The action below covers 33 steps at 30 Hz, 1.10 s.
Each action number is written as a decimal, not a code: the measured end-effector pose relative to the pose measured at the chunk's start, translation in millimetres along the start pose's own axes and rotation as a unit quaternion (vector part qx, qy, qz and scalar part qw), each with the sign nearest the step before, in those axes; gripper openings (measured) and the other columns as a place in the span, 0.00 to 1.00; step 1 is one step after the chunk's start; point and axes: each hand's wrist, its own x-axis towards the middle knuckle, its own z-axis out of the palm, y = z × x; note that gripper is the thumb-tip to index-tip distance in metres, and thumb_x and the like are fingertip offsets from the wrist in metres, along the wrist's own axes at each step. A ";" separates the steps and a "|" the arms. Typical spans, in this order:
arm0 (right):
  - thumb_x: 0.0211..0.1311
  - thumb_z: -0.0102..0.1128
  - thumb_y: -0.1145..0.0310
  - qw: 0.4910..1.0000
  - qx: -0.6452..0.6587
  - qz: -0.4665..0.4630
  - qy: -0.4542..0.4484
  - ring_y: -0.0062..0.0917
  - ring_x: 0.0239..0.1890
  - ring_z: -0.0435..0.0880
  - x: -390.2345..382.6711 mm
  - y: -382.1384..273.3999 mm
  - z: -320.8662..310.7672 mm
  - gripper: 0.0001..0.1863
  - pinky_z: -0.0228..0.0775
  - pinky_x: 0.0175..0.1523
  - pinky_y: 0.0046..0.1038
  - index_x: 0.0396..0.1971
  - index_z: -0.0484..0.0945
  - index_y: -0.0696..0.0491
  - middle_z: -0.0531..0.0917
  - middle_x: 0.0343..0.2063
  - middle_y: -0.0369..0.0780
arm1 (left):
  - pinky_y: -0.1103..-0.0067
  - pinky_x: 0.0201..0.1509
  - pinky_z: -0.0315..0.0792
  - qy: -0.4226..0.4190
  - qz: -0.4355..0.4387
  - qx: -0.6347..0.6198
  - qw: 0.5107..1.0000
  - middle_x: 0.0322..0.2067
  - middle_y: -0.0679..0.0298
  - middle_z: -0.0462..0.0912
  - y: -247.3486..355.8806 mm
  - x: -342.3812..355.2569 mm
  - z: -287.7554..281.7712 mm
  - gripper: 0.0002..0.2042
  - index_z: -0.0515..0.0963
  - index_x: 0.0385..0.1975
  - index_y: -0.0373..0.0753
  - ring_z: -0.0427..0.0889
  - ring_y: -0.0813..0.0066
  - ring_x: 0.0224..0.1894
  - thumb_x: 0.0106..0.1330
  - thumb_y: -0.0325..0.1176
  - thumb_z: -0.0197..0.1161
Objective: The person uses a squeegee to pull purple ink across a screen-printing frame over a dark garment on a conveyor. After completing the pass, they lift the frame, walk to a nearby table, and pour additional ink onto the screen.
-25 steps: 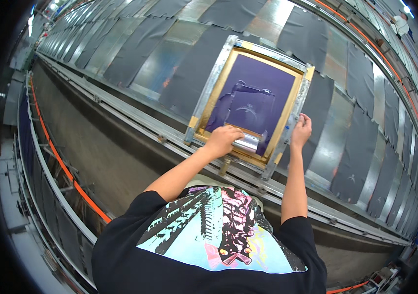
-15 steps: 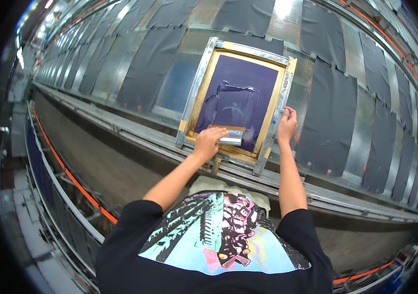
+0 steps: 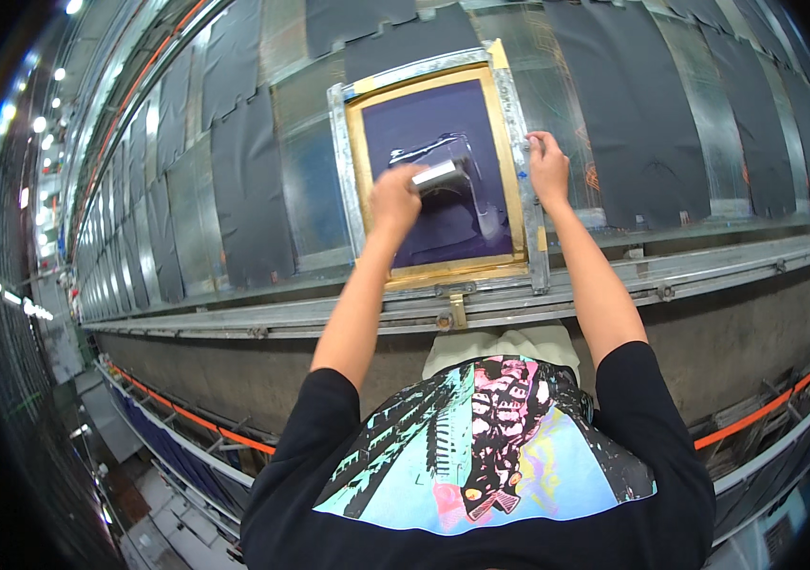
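My left hand (image 3: 395, 201) is closed round a squeegee (image 3: 436, 175) with a shiny metal holder, tilted over the middle of a printing screen. The screen's dark purple mesh (image 3: 466, 109) carries a wet, glossy ridge of ink (image 3: 428, 149) just beyond the squeegee. Yellowish tape borders the mesh inside a grey metal frame (image 3: 511, 109). Curled fingers of my right hand (image 3: 548, 169) are at the outer right edge of this frame; whether they grip it is unclear. The squeegee's blade is partly hidden and blurred.
Dark fabric panels (image 3: 619, 114) lie in rows across the long printing table on both sides of the screen. A metal rail (image 3: 652, 278) runs along its near edge, with a small brass-coloured bracket (image 3: 459, 311) below the frame. An orange strip (image 3: 775, 397) runs behind me.
My left hand has carried the squeegee from the mesh's near end to its middle and tilted it. The view has shifted and turned; my right hand remains by the frame's right edge.
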 end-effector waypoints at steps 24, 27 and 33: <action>0.75 0.54 0.61 0.998 0.045 0.044 -0.018 0.52 0.41 0.86 -13.1 -5.2 -6.1 0.11 0.76 0.45 0.48 0.44 0.82 0.51 0.88 0.33 0.49 | 0.65 0.47 0.78 0.026 0.096 0.101 0.990 0.43 0.65 0.90 -7.8 -39.4 33.8 0.23 0.87 0.43 0.48 0.87 0.58 0.44 0.51 0.13 0.60; 0.75 0.55 0.63 0.998 0.048 0.017 0.025 0.50 0.36 0.86 1.8 7.8 3.4 0.10 0.75 0.41 0.47 0.44 0.82 0.51 0.86 0.29 0.49 | 0.67 0.53 0.79 0.018 0.121 0.073 0.990 0.44 0.66 0.91 -11.8 -92.4 39.7 0.22 0.88 0.42 0.50 0.88 0.63 0.48 0.52 0.14 0.61; 0.74 0.55 0.62 0.996 0.078 0.036 -0.017 0.51 0.36 0.87 -4.5 -10.3 -6.3 0.10 0.76 0.43 0.50 0.43 0.82 0.50 0.87 0.27 0.49 | 0.65 0.56 0.78 0.017 0.029 0.034 0.999 0.47 0.58 0.89 -14.3 -8.3 10.4 0.22 0.88 0.48 0.47 0.86 0.54 0.51 0.57 0.17 0.59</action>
